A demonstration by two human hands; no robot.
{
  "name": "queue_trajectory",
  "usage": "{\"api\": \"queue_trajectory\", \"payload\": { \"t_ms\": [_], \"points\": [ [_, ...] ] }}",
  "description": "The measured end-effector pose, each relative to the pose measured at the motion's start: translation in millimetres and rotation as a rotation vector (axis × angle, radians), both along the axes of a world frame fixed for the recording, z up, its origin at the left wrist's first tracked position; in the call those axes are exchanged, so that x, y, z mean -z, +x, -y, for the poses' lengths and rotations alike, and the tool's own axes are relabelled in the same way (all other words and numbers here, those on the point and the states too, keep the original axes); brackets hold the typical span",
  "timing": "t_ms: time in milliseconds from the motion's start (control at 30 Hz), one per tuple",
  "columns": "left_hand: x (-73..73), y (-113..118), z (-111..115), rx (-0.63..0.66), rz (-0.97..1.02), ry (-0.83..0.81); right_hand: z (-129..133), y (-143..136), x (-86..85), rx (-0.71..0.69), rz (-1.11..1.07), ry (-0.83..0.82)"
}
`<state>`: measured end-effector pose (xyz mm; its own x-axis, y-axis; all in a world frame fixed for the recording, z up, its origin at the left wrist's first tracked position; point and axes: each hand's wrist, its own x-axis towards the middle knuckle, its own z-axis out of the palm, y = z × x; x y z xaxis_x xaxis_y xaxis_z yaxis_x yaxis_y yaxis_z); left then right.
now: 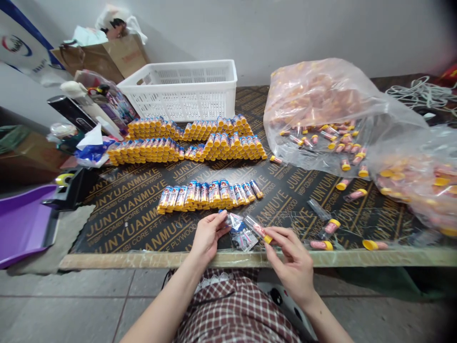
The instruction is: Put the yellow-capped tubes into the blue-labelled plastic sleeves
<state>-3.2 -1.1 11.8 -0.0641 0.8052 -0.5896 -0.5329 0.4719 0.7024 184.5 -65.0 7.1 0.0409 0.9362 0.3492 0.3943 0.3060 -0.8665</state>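
Near the front edge of the table, my left hand (pixel 210 233) pinches the corner of a clear printed plastic packet (pixel 244 238). My right hand (pixel 291 255) grips a clear tube with a yellow cap (pixel 257 228) by its capped end, with pink contents showing through. The tube's far end points up and left, close to the packet; whether they touch I cannot tell. Just beyond my hands lies a row of blue-labelled tubes with yellow caps (pixel 209 193). Several unlabelled yellow-capped tubes (pixel 331 227) are scattered to the right of my right hand.
Stacks of labelled tubes (pixel 150 150) stand farther back, before a white plastic basket (pixel 182 95). Large clear bags (pixel 321 95) of tubes occupy the right side. A purple dustpan (pixel 24 224), a tape dispenser (pixel 73 186) and paper bags (pixel 107 57) are at left. A wooden strip (pixel 143 260) edges the table.
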Motion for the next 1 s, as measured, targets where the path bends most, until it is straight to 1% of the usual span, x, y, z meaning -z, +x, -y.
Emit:
{"api": "queue_trajectory", "payload": {
  "t_ms": [133,267,367,467,600,767,867,1000],
  "points": [
    [-1.7,0,0,-0.037,-0.015,0.012,1,-1,-1.6,-0.008,0.024,0.040],
    [-1.0,1,2,-0.044,-0.015,0.014,0,-4,-2.3,-0.024,0.077,0.094],
    [-0.1,5,4,-0.043,-0.031,0.035,-1,-8,-2.6,-0.075,0.102,0.120],
    [-2.2,10,7,-0.018,-0.024,0.095,-1,-9,-1.2,-0.149,0.086,0.076],
    [-9.4,14,11,0.089,0.020,0.145,-2,-8,3.8,-0.190,0.070,0.022],
    [-15.7,15,18,0.318,0.042,0.104,-7,-4,5.6,-0.193,0.142,0.076],
    [-16.9,17,22,0.432,0.033,0.088,-12,-3,2.4,-0.281,0.139,0.067],
    [-17.1,20,26,0.494,0.015,0.064,-15,-2,0.4,-0.425,0.094,0.030]
  ]
}}
